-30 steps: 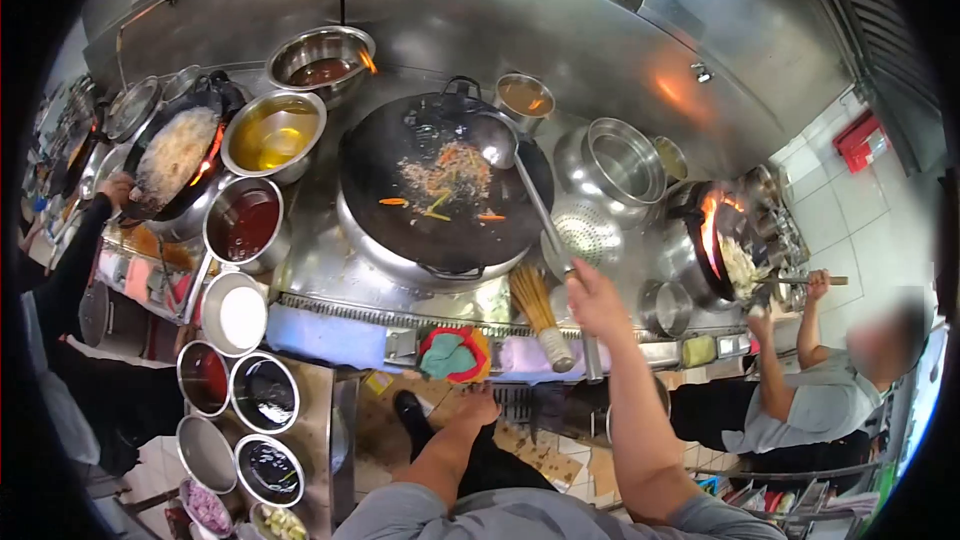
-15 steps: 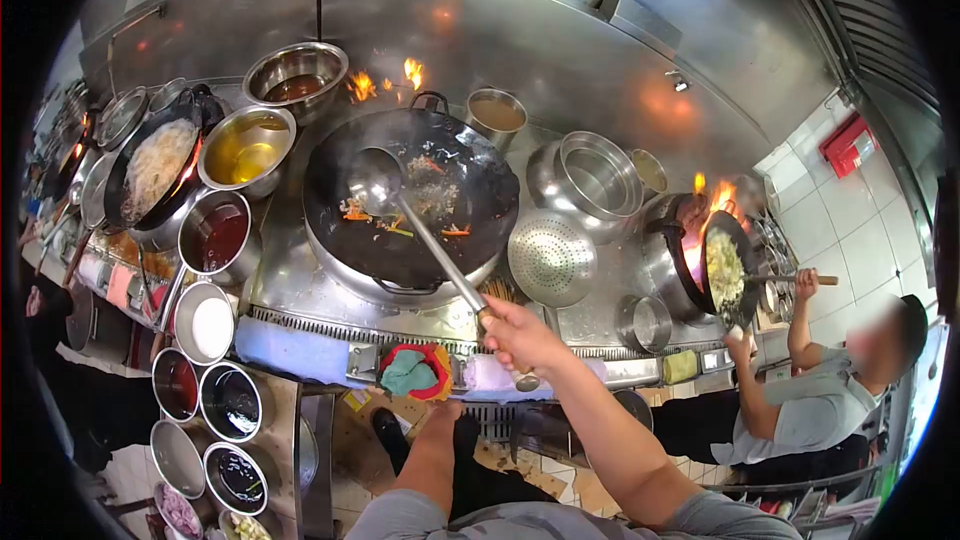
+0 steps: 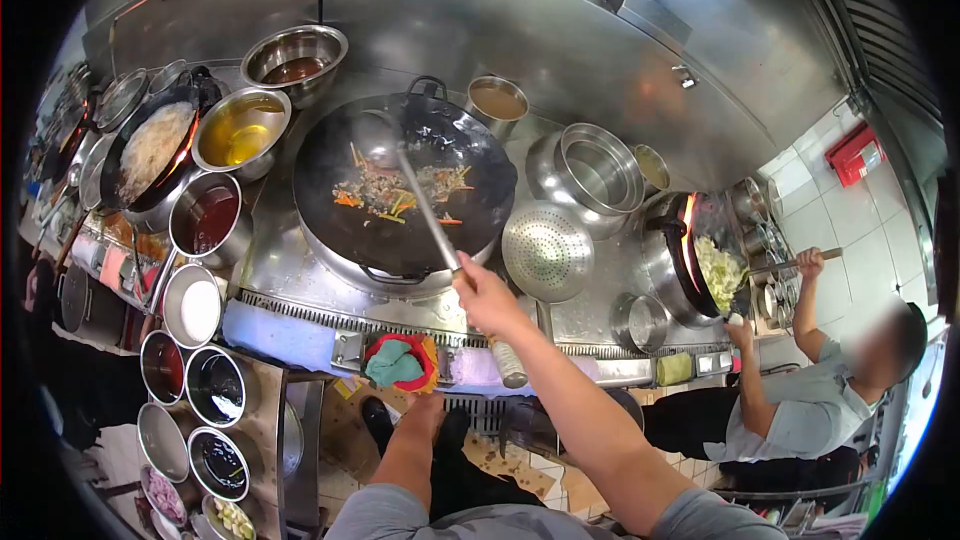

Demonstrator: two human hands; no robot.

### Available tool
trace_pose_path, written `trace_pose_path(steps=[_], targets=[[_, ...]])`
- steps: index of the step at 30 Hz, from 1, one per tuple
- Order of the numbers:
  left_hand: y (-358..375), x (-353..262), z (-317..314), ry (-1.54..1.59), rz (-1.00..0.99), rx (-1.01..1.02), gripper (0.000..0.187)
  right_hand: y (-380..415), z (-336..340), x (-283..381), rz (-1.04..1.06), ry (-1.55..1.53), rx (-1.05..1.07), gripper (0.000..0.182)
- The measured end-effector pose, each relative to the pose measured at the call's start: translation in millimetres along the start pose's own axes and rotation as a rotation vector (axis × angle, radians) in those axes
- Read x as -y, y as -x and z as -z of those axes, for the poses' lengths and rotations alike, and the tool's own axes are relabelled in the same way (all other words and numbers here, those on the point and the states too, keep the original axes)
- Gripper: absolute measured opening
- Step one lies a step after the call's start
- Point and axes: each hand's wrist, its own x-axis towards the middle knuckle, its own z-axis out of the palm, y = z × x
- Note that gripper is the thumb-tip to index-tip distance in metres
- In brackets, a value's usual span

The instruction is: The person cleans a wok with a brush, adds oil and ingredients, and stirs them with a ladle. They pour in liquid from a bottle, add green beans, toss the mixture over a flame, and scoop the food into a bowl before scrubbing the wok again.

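My right hand [image 3: 490,295] is closed around the handle of a long steel ladle [image 3: 428,208]. The ladle's bowl is in the far left part of a large black wok [image 3: 340,225]. Below and right of the bowl, minced-looking food with orange and green strips [image 3: 395,190] lies spread over the wok's bottom. My left forearm [image 3: 412,435] reaches up to a bundle of red, yellow and teal cloths [image 3: 397,364] at the stove's front edge. My left hand is hidden at the bundle, and its fingers do not show.
A perforated strainer [image 3: 547,250] and a steel pot [image 3: 600,170] stand right of the wok. To its left are a bowl of yellow oil [image 3: 242,130] and several sauce pots. At far right a co-worker [image 3: 800,390] handles another wok [image 3: 720,250] with flames beside it.
My right hand and the ladle have shifted left and away from me. The food is spread wider across the wok. Flames behind my wok are gone. The co-worker's wok has come down.
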Motion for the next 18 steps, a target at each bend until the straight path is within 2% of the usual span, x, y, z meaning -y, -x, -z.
trace_pose_path(steps=[2, 4, 8, 10, 12, 14, 17, 18], targets=[[-2, 2, -3, 0.011, 0.0, 0.007, 0.065, 18, -2, -17, 0.385, 0.472, -0.225, 0.054], [-5, 6, -14, 0.032, -0.007, 0.02, 0.064, 60, 25, 15, -0.044, 0.781, -0.077, 0.057], [-21, 17, -50, 0.108, -0.04, 0.073, 0.064, 125, 101, -23, 0.125, 0.938, -0.197, 0.052], [-14, 14, -49, 0.126, -0.052, 0.074, 0.063, 162, 137, 2, 0.172, 0.961, -0.228, 0.052], [12, 7, -30, 0.086, -0.02, -0.065, 0.055, 201, 166, 27, 0.11, 0.935, -0.167, 0.054], [19, 4, -22, 0.075, 0.004, -0.084, 0.055, 232, 187, 63, 0.095, 0.861, -0.135, 0.053], [16, 3, -19, 0.057, 0.023, -0.053, 0.054, 222, 188, 70, 0.0, 0.846, -0.066, 0.051], [15, 3, -17, 0.051, 0.025, -0.047, 0.054, 202, 183, 41, 0.038, 0.847, -0.059, 0.051]])
